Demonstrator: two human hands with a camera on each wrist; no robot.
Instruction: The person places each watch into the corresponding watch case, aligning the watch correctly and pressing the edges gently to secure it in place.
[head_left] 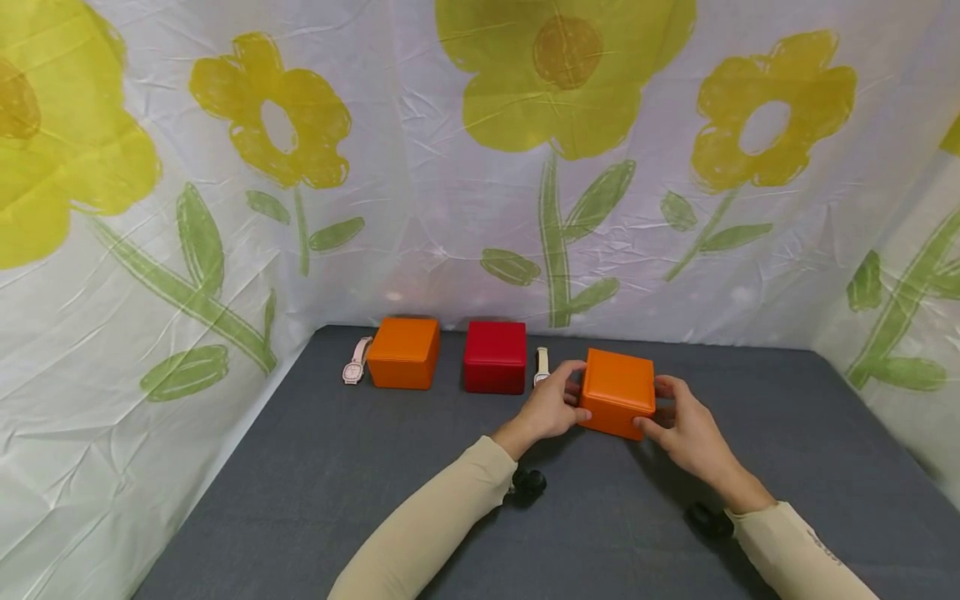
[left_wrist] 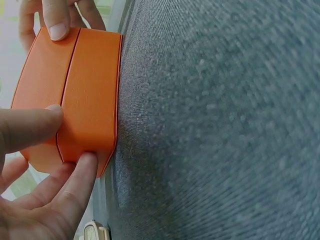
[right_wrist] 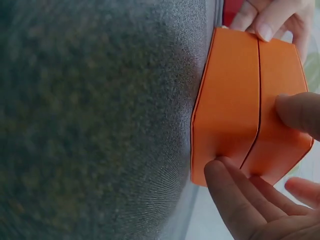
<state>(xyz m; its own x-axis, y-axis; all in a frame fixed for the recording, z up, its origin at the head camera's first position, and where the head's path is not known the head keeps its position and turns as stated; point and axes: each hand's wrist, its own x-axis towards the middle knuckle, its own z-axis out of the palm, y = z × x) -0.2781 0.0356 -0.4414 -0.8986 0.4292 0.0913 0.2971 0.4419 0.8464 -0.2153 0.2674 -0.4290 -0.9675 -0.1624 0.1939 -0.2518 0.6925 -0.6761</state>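
An orange watch box (head_left: 618,383) with a closed lid sits at the right of the row, turned slightly. My left hand (head_left: 551,407) grips its left side, thumb on the front face and fingers along the side. On the opposite side my right hand (head_left: 693,437) holds it the same way. In the left wrist view, the left thumb lies at the seam between lid and base of the box (left_wrist: 92,85). The right wrist view shows the right thumb on the lid part of the box (right_wrist: 230,85). A light-strapped wristwatch (head_left: 542,363) lies just beyond my left hand, partly hidden by it.
A red box (head_left: 495,360) and a second orange box (head_left: 402,354) stand to the left along the back of the dark grey table (head_left: 300,500). Beside the far-left box lies a pink wristwatch (head_left: 357,363). A flower-printed curtain (head_left: 420,200) hangs behind the table.
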